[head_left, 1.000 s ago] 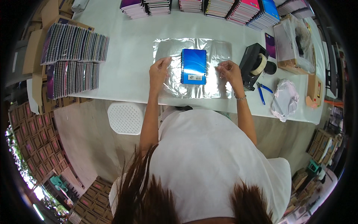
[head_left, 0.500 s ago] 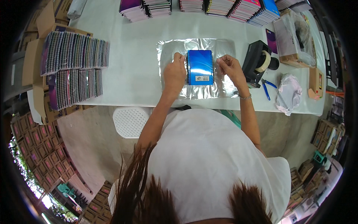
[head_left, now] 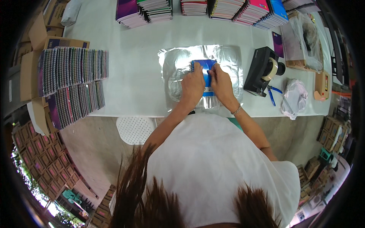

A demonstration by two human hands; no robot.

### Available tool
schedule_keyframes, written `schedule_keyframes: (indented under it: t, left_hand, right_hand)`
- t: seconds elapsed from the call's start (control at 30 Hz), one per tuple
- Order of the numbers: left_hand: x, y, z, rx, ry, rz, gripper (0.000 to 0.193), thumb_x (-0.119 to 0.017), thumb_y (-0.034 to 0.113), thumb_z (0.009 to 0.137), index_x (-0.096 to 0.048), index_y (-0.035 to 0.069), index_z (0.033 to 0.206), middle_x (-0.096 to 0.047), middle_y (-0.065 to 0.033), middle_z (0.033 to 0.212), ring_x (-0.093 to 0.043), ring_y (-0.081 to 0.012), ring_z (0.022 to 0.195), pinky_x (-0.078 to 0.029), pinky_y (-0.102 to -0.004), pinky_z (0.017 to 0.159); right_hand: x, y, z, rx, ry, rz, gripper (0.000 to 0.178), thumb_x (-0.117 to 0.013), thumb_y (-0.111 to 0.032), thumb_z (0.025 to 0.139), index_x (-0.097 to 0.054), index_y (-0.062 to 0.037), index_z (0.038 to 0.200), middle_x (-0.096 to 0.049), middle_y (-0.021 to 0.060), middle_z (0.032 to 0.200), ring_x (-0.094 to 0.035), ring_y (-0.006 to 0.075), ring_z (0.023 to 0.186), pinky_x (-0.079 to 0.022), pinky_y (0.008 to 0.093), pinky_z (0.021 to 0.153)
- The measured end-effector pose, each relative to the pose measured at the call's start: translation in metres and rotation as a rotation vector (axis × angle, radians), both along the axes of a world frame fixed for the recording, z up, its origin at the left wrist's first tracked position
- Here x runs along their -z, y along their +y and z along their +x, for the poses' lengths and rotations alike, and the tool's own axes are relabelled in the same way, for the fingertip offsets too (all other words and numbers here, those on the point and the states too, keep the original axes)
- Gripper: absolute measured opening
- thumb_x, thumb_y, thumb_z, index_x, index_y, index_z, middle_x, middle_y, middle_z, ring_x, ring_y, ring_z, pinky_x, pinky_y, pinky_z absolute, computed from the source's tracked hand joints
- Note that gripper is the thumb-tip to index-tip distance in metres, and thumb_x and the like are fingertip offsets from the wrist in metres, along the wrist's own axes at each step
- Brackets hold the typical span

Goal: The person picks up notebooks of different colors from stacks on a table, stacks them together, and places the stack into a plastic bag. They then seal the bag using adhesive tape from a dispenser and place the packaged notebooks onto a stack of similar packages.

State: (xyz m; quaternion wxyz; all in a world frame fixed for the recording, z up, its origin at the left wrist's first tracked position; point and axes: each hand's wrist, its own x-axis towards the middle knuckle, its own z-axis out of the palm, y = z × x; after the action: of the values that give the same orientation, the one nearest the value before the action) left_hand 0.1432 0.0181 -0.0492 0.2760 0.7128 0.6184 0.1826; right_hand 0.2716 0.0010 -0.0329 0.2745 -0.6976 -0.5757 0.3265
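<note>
Blue notebook (head_left: 205,72) lies in the middle of a clear plastic sheet (head_left: 228,60) on the white table (head_left: 140,68), its long axis running away from the person. Both hands rest flat on it, side by side: the left hand (head_left: 193,84) and right hand (head_left: 219,83) press the wrap down with fingers close together, equally near. A black tape dispenser (head_left: 262,70) and blue pliers (head_left: 272,95) sit to the right; notebook stacks (head_left: 213,7) line the far edge, cardboard boxes (head_left: 34,41) stand to the left.
</note>
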Motion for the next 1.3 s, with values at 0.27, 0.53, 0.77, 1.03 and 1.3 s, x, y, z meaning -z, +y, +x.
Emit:
schedule_keyframes:
  t: [0.27, 0.53, 0.77, 1.03, 1.3]
  left_hand:
    - [-0.001, -0.001, 0.009, 0.004, 0.029, -0.047, 0.017, -0.046, 0.025, 0.104, -0.049, 0.009, 0.103, -0.063, -0.0203, 0.064, -0.065, -0.0432, 0.061, -0.048, -0.0557, 0.051]
    - [-0.019, 0.023, -0.048, 0.399, -0.038, 0.002, 0.019, -0.057, 0.015, 0.089, -0.064, 0.012, 0.107, -0.059, -0.0062, 0.125, -0.058, -0.0275, 0.117, -0.043, -0.0474, 0.095]
    - [-0.021, 0.015, -0.068, 0.504, -0.075, 0.050, 0.059, -0.070, 0.027, 0.084, -0.053, 0.020, 0.140, -0.049, -0.0025, 0.145, -0.039, -0.0256, 0.140, -0.027, -0.0486, 0.112]
    - [0.008, 0.019, -0.065, 0.624, 0.047, 0.172, 0.088, -0.068, 0.062, 0.083, -0.039, 0.021, 0.154, -0.029, 0.0026, 0.163, -0.015, -0.0289, 0.154, -0.005, -0.0655, 0.120]
    - [0.020, 0.024, -0.053, 0.666, -0.012, 0.164, 0.095, -0.069, 0.062, 0.082, -0.034, 0.014, 0.156, -0.026, 0.0004, 0.164, -0.010, -0.0324, 0.154, -0.005, -0.0681, 0.118]
  right_hand:
    - [0.008, -0.003, -0.012, 0.014, -0.101, 0.013, 0.011, -0.053, -0.010, 0.100, -0.048, -0.0005, 0.096, -0.062, 0.0239, 0.071, -0.063, 0.0435, 0.065, -0.046, 0.0499, 0.057]
    - [0.009, -0.002, -0.004, -0.058, -0.171, 0.078, 0.013, -0.053, -0.015, 0.101, -0.047, -0.0032, 0.100, -0.063, 0.0224, 0.069, -0.065, 0.0432, 0.066, -0.049, 0.0524, 0.057]
    - [0.018, -0.003, 0.000, -0.041, -0.122, 0.122, 0.014, -0.053, -0.017, 0.101, -0.047, -0.0047, 0.102, -0.065, 0.0216, 0.075, -0.065, 0.0444, 0.071, -0.049, 0.0526, 0.060]
    - [0.009, -0.002, 0.004, 0.041, 0.095, 0.006, 0.019, -0.055, -0.024, 0.101, -0.054, -0.0052, 0.104, -0.067, 0.0191, 0.082, -0.065, 0.0430, 0.076, -0.048, 0.0495, 0.066]
    - [0.001, 0.003, -0.006, 0.106, 0.074, -0.105, 0.018, -0.056, -0.019, 0.100, -0.054, -0.0014, 0.103, -0.064, 0.0163, 0.081, -0.060, 0.0304, 0.070, -0.046, 0.0399, 0.068]
